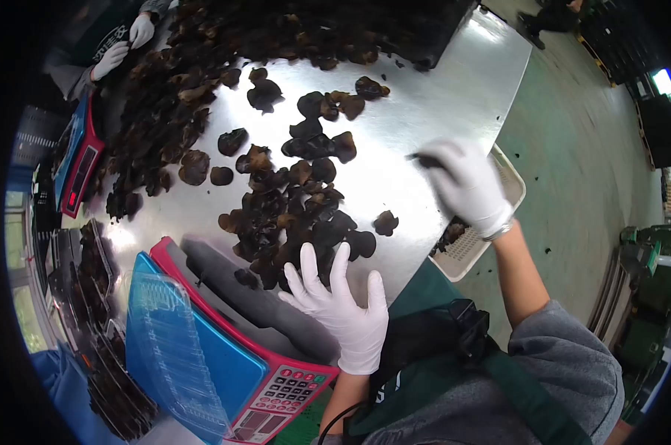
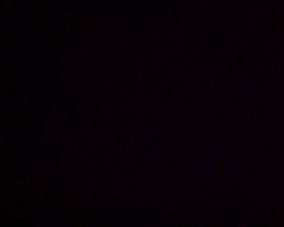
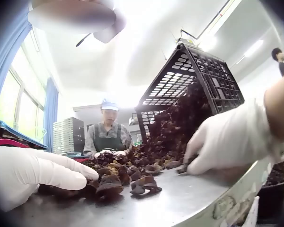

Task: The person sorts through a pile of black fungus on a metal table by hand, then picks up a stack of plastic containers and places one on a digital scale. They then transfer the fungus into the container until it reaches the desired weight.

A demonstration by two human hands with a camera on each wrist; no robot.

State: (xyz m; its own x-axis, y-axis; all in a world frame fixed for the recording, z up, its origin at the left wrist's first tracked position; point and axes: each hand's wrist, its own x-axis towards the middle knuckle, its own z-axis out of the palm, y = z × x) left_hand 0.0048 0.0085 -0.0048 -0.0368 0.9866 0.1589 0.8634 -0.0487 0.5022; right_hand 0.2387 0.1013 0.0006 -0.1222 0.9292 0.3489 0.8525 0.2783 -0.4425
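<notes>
A pile of dark brown wood ear mushrooms [image 1: 291, 211] lies on a shiny metal table [image 1: 402, 245]. My white-gloved left hand [image 1: 343, 315] reaches the near edge of this pile, fingers spread, with its fingertips at the mushrooms. My right hand [image 1: 465, 185], also gloved and blurred in the head view, is over the table's right side. A small dark wood ear mushroom [image 1: 424, 159] is pinched at its fingertips. In the right wrist view the left hand [image 3: 38, 175] lies by the mushrooms, and the right hand [image 3: 232, 142] is low over the metal. The left wrist view is black.
A red and blue scale [image 1: 194, 341] stands at the near left, another scale [image 1: 80, 159] beyond it. At the table's right edge hangs a pale basket [image 1: 465, 256] containing mushrooms. A tipped black crate [image 3: 213, 71] spills mushrooms at the back. Another gloved person [image 3: 109, 132] works across the table.
</notes>
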